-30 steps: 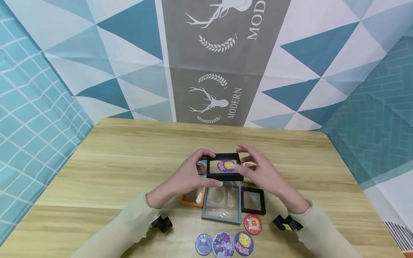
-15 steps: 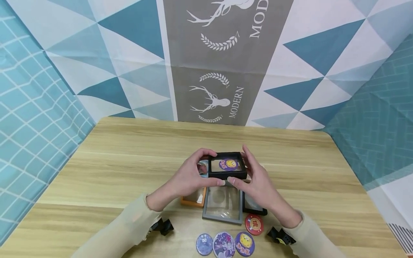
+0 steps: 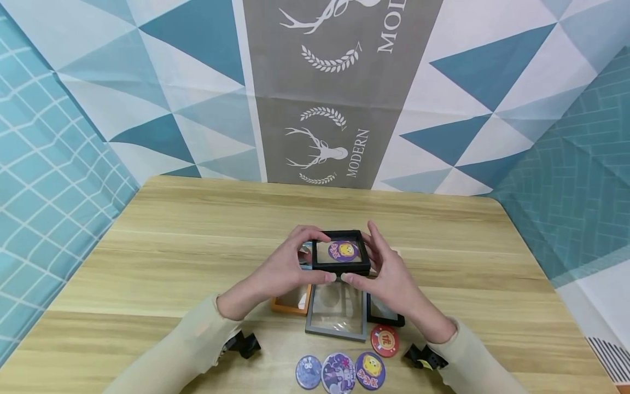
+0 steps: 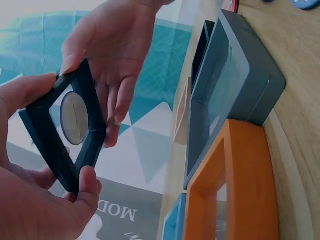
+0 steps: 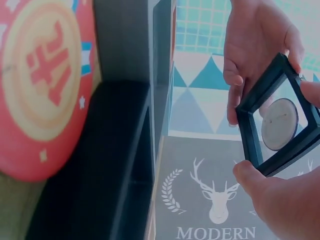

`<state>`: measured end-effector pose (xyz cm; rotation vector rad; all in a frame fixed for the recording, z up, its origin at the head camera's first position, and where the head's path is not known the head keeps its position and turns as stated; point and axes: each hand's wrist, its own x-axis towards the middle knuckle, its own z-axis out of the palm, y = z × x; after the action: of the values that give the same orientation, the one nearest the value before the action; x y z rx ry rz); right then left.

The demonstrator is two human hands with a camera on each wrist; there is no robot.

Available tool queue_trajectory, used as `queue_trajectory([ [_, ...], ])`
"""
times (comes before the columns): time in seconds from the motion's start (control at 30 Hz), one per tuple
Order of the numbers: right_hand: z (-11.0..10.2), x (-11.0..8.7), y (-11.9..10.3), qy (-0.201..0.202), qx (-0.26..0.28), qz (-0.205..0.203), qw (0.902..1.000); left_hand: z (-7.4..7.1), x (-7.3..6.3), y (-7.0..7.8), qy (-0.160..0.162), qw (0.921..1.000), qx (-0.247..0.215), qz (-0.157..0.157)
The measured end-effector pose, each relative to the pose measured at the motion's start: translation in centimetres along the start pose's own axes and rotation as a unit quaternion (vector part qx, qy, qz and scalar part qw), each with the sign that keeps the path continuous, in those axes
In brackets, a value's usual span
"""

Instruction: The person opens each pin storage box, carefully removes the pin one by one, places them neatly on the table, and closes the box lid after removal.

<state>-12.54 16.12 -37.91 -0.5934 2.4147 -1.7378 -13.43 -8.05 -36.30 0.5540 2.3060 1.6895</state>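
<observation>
Both hands hold a black display frame (image 3: pixel 339 268) with a clear film window, raised above the other frames in the head view. Inside the window sits a round purple badge (image 3: pixel 343 251) with a yellow cartoon face. Its plain back with a pin (image 4: pixel 74 118) shows in the left wrist view. My left hand (image 3: pixel 287 264) grips the left end, thumb on the near edge and fingers on the far side. On the right end, my right hand (image 3: pixel 396 279) grips with its thumb at the near edge, index finger raised. The two thumb tips nearly meet.
Beneath the hands lie a grey frame (image 3: pixel 336 332), an orange frame (image 3: pixel 289 310), a smaller black frame (image 3: pixel 386 321) and a partly hidden blue frame (image 4: pixel 172 220). Nearer me are a red badge (image 3: pixel 384 341), a blue badge (image 3: pixel 309 372), a purple badge (image 3: pixel 338 373) and a yellow-faced badge (image 3: pixel 370 370).
My right hand has moved from the window, where its thumb was over the badge, to grip the frame's right end. The left hand keeps its grip.
</observation>
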Motion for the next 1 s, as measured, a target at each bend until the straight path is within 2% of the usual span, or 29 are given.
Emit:
queue_trajectory([
  [0.13, 0.15, 0.04, 0.05, -0.01, -0.018, 0.003, 0.9998, -0.27, 0.06, -0.25, 0.0, 0.9978, -0.056, -0.036],
  [0.3, 0.52, 0.0, 0.18, -0.024, -0.051, 0.005, 0.9984, -0.62, 0.19, -0.3, 0.005, 0.9919, -0.104, -0.073],
  [0.5, 0.64, 0.14, 0.17, -0.048, -0.091, 0.007, 0.9947, -0.82, 0.62, -0.25, 0.0, 0.9746, -0.189, -0.121],
  [0.63, 0.16, 0.08, 0.13, -0.059, -0.125, -0.004, 0.9903, -0.74, 0.75, -0.29, 0.007, 0.9695, -0.206, -0.133],
  [0.77, -0.21, -0.1, -0.02, -0.014, -0.194, -0.038, 0.9803, -0.66, 0.75, -0.42, 0.016, 0.9688, -0.208, -0.134],
  [0.87, -0.11, -0.15, -0.03, 0.028, -0.251, -0.073, 0.9647, -0.53, 0.73, -0.48, 0.004, 0.9679, -0.213, -0.134],
  [1.0, 0.35, -0.16, 0.08, 0.037, -0.315, -0.093, 0.9439, -0.25, 0.75, -0.54, -0.013, 0.9661, -0.219, -0.137],
])
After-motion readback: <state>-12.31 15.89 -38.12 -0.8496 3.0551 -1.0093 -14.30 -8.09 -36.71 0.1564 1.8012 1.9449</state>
